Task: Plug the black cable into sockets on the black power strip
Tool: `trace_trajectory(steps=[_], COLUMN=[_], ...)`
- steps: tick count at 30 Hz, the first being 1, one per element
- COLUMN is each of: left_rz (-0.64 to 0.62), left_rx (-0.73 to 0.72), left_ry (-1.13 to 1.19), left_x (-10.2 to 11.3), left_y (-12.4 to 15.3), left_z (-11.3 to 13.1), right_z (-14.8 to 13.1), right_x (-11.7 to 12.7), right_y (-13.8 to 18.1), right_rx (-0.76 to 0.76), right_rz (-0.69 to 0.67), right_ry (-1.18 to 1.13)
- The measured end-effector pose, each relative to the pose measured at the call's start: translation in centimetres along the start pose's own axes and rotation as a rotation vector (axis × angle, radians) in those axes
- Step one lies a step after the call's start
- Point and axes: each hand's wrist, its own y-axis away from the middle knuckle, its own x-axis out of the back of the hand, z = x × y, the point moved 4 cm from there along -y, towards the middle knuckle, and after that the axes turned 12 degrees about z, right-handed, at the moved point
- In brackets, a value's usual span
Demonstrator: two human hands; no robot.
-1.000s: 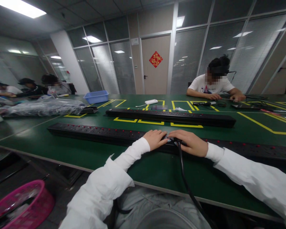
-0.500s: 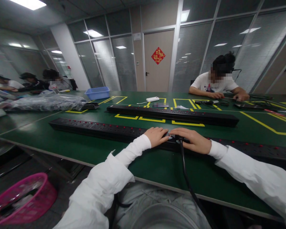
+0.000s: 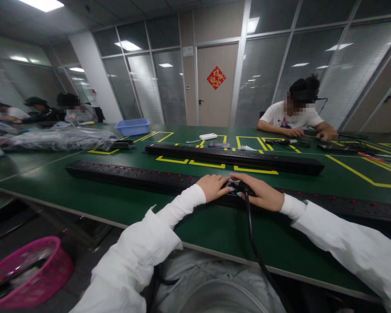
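A long black power strip (image 3: pixel 130 174) with a row of red dots lies across the green table in front of me. My left hand (image 3: pixel 212 187) holds it near the middle, fingers over the top and thumb pointing toward the centre. Just to the right, my right hand (image 3: pixel 266 193) is closed around a black plug (image 3: pixel 245 187) against the strip's middle section. From that plug a thick black cord (image 3: pixel 251 230) hangs over the table edge toward my lap. Between the hands, a small shiny part of the strip shows; exactly how the plug meets it is hidden by my fingers.
A second black power strip (image 3: pixel 234 157) lies behind the first. Farther back are a white power bank (image 3: pixel 208 136), a blue bin (image 3: pixel 133 127) and plastic wrapping (image 3: pixel 61 138). A co-worker (image 3: pixel 291 115) sits opposite. A pink basket (image 3: pixel 52 278) stands low left.
My right hand has shifted slightly left and tilted around the plug, so more of the plug shows. The left hand stays nearly still on the strip.
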Motion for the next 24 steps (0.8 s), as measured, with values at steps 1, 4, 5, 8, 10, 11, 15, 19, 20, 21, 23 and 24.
trace_trajectory(steps=[1,4,5,8,10,11,15,19,20,21,23,24], left_rz=[0.003,0.012,0.013,0.016,0.02,0.021,0.016,0.004,-0.004,-0.014,-0.034,-0.042], left_rx=[-0.002,-0.005,-0.005,-0.006,-0.009,-0.01,-0.018,-0.022,-0.021,-0.018,-0.006,0.0], left_ry=[0.001,0.002,0.001,0.0,0.004,0.006,0.013,0.009,0.009,0.007,0.003,0.0], left_x=[0.0,0.0,0.0,0.1,0.1,0.2,0.3,0.5,0.6,0.6,0.6,0.6], left_y=[0.0,0.0,0.0,0.0,0.0,0.0,0.0,0.0,0.0,0.1,0.2,0.3], left_z=[0.0,0.0,0.0,0.0,0.0,0.1,0.1,0.0,-0.1,-0.3,-0.8,-1.0], right_z=[0.2,0.3,0.3,0.1,0.0,0.0,-0.1,-0.2,-0.2,-0.3,-0.5,-0.6], right_x=[-0.1,-0.3,-0.3,-0.3,-0.3,-0.3,-0.3,-0.3,-0.4,-0.6,-1.0,-1.4], right_y=[-0.1,-0.2,-0.2,-0.3,-0.4,-0.4,-0.5,-0.6,-0.7,-0.9,-1.6,-2.0], right_rx=[-0.02,-0.058,-0.061,-0.058,-0.054,-0.053,-0.058,-0.08,-0.078,-0.072,-0.047,-0.032], right_rz=[-0.012,-0.049,-0.05,-0.033,-0.027,-0.027,-0.044,-0.069,-0.073,-0.073,-0.072,-0.072], right_ry=[-0.02,-0.091,-0.106,-0.124,-0.122,-0.12,-0.116,-0.122,-0.124,-0.125,-0.126,-0.124])
